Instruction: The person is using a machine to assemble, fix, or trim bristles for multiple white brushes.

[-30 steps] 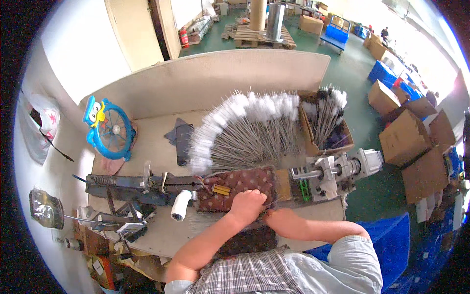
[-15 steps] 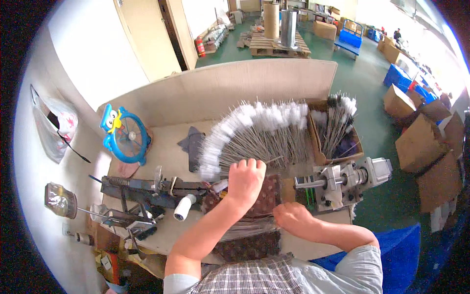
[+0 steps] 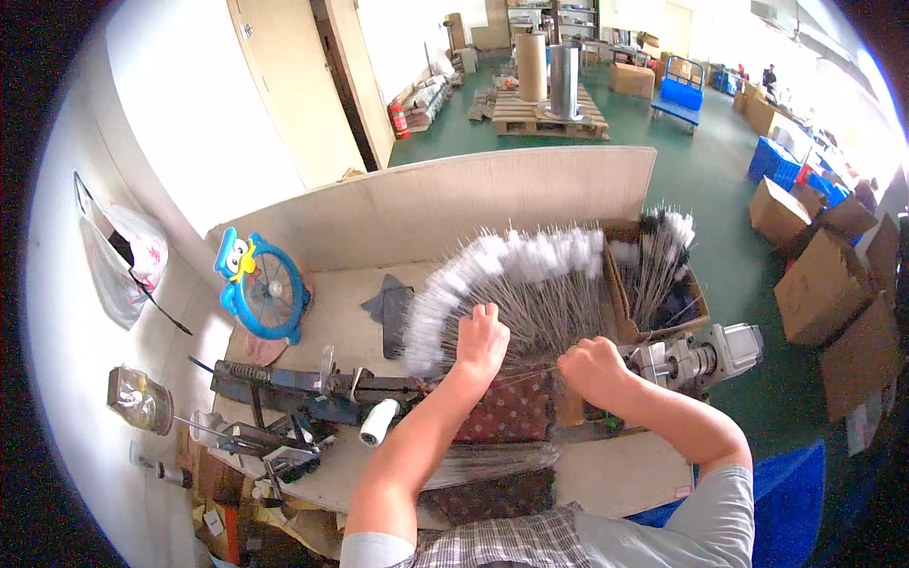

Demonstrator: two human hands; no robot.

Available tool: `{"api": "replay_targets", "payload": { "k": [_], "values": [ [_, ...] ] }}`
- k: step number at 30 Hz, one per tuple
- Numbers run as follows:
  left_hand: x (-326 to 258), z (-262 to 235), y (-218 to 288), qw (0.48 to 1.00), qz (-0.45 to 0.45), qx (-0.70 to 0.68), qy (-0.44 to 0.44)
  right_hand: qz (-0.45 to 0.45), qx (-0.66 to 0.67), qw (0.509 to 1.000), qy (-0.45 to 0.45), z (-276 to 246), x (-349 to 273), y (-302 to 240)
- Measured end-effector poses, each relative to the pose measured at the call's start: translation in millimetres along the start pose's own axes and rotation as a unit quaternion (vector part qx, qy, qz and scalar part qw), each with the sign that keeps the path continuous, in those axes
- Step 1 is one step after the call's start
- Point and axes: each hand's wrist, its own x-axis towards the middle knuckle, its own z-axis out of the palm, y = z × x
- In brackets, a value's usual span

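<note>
Left hand (image 3: 483, 339), fingers curled, rests on the fan of white-tipped wire brushes (image 3: 511, 284) spread along the workbench (image 3: 341, 322) rear edge. Right hand (image 3: 592, 367), closed, pinches thin wire stems beside the grey motor (image 3: 705, 355).

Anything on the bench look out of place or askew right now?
Nothing looks damaged or spilled. The wire brushes lie fanned in an orderly row under the left hand; the right hand is beside them. Only the blue toy fan seems unrelated to the work.
</note>
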Motion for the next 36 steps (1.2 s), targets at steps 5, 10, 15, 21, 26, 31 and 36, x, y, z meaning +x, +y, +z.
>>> {"api": "replay_targets", "payload": {
  "k": [5,10,15,21,26,31,36],
  "values": [
    [-6,-3,-13,0.999,-0.001,-0.028,-0.035,0.05,0.218,0.967,-0.121,-4,8,13],
    [-46,-100,-2,0.966,0.057,-0.199,0.152,0.017,0.364,0.919,-0.154,-17,2,31],
    [-137,-138,6,0.929,0.103,-0.286,0.212,-0.067,0.402,0.913,-0.033,-28,43,-6],
    [-198,-83,6,0.77,-0.318,-0.553,0.028,-0.089,0.447,0.885,0.092,-18,96,-75],
    [-215,-73,-27,0.501,-0.481,-0.719,0.024,-0.061,0.377,0.91,0.161,-7,114,-109],
    [-210,-57,-47,0.242,-0.456,-0.851,0.094,-0.042,0.334,0.939,0.074,-27,117,-118],
    [-189,-42,-39,0.652,-0.408,-0.631,-0.1,-0.04,0.334,0.938,0.076,-22,120,-118]
  ]
}}
